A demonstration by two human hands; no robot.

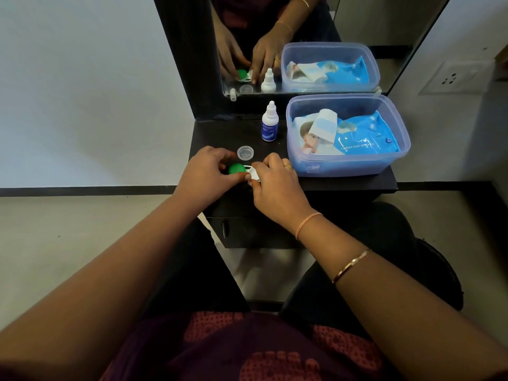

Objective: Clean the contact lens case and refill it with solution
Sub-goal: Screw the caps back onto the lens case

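Note:
The contact lens case (251, 171) lies on the black dresser top (217, 133), white with a green cap (237, 169) on its left well. My left hand (206, 171) grips that green cap with thumb and fingers. My right hand (275, 182) pinches the case's white right end, which it mostly hides. A loose clear cap (245, 153) lies upside down just behind the case. The small white solution bottle (269, 122) stands upright and capped further back.
A translucent blue plastic box (354, 166) with a blue pack of baby wipes (360, 138) fills the right of the top. A mirror (302, 50) stands behind and reflects everything. A drawer front is below the top's front edge.

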